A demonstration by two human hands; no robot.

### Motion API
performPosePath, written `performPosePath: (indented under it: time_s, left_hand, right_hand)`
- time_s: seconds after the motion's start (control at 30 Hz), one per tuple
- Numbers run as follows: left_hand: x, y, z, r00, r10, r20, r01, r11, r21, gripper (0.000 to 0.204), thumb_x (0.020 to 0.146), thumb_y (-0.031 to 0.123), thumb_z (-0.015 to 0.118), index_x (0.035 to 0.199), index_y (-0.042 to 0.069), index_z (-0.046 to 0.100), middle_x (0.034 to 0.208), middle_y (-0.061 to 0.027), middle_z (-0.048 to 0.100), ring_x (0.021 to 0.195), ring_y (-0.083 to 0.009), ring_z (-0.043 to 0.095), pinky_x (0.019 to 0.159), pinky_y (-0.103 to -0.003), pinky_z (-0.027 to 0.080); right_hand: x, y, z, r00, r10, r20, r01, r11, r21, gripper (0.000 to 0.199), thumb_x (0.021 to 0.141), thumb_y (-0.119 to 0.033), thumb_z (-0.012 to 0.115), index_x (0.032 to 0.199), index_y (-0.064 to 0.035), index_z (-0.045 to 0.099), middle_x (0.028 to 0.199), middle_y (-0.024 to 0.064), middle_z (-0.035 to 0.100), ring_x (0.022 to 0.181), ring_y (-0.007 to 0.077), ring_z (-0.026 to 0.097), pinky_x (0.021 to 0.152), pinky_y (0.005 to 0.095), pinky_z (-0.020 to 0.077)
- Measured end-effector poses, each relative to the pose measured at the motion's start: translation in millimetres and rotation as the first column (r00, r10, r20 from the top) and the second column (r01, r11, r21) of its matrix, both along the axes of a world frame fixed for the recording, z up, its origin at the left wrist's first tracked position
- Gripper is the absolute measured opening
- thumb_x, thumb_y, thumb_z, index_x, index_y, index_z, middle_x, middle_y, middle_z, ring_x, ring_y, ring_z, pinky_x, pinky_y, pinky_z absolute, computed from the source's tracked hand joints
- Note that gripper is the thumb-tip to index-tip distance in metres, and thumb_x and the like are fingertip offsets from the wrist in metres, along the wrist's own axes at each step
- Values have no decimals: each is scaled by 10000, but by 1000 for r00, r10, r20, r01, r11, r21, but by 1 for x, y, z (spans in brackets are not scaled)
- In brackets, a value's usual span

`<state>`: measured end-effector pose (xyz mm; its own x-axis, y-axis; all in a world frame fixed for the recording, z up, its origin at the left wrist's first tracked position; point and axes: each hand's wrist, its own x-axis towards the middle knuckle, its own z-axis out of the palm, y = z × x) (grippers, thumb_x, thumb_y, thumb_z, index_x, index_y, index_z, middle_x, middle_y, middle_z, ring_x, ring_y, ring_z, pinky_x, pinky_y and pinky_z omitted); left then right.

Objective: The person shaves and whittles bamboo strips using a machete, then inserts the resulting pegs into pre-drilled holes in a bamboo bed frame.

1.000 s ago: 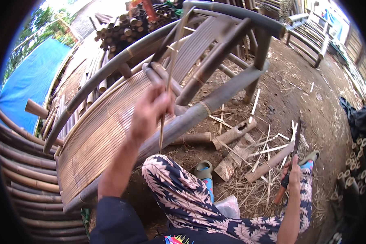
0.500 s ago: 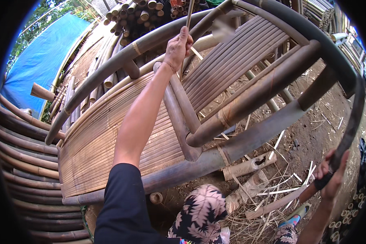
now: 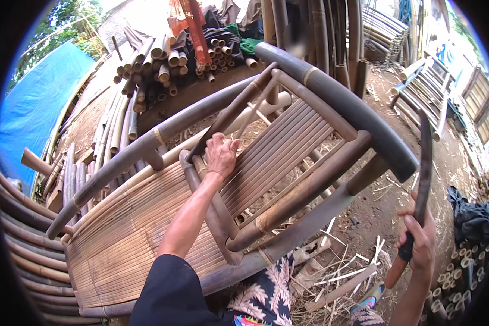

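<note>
A large bamboo chair frame (image 3: 309, 81) lies tilted on its side before me, with a slatted seat (image 3: 119, 239) and a slatted back (image 3: 288, 146). My left hand (image 3: 221, 155) reaches out over the frame and is closed on a thin pale bamboo strip (image 3: 250, 117) where the seat meets the back. My right hand (image 3: 418, 239) is raised at the lower right, gripping the handle of a long curved dark blade (image 3: 422, 163) that points upward.
Stacks of cut bamboo poles (image 3: 163, 60) lie behind the chair, with a blue tarp (image 3: 32, 103) at the left. Curved bamboo lengths (image 3: 22, 244) sit at the lower left. Shavings and offcuts (image 3: 337, 271) litter the dirt ground. More bamboo frames (image 3: 429, 81) stand at the far right.
My view has shifted upward and the chair now fills the middle. My left hand stays at the seat-back joint with the strip. My right hand has lifted the curved blade higher.
</note>
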<state>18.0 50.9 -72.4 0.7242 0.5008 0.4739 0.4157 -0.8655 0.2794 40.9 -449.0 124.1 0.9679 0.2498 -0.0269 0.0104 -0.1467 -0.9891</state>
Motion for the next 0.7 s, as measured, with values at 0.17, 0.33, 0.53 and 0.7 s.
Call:
performPosePath:
  time_s: [0.17, 0.33, 0.53, 0.7]
  left_hand:
    - [53, -16, 69, 934, -316, 166, 336, 935, -112, 679, 920, 226, 554, 1521, 119, 256, 1270, -210, 525, 1182, -390, 514, 1029, -472, 410]
    - [115, 1, 111, 929, -360, -89, 340, 922, -183, 684, 939, 141, 523, 1543, 290, 236, 1147, -218, 616, 1058, -387, 606, 930, -473, 472]
    - [136, 13, 107, 908, -411, -84, 348, 850, -396, 690, 908, 135, 535, 1524, 330, 292, 1215, -236, 621, 1112, -387, 607, 986, -457, 461]
    - [141, 21, 117, 907, -364, -212, 271, 889, -369, 720, 872, 87, 479, 1528, 318, 293, 1193, -256, 626, 1085, -386, 626, 935, -449, 491]
  right_hand:
    - [16, 28, 15, 998, 29, 51, -32, 997, 64, 551, 949, -108, 562, 1438, 27, 345, 1030, 113, 615, 520, 72, 554, 446, 199, 450]
    - [80, 77, 4, 958, -63, 278, 39, 995, 94, 485, 992, -170, 513, 1413, 44, 405, 1075, 149, 655, 530, 85, 582, 466, 224, 479]
    - [155, 73, -4, 929, -182, 323, 105, 964, 243, 469, 1023, -191, 438, 1425, 49, 414, 1027, 157, 675, 563, 83, 578, 717, 238, 509]
    - [156, 73, -5, 925, -233, 301, 166, 958, 232, 456, 1022, -193, 423, 1405, 53, 440, 945, 164, 677, 571, 91, 580, 794, 271, 520]
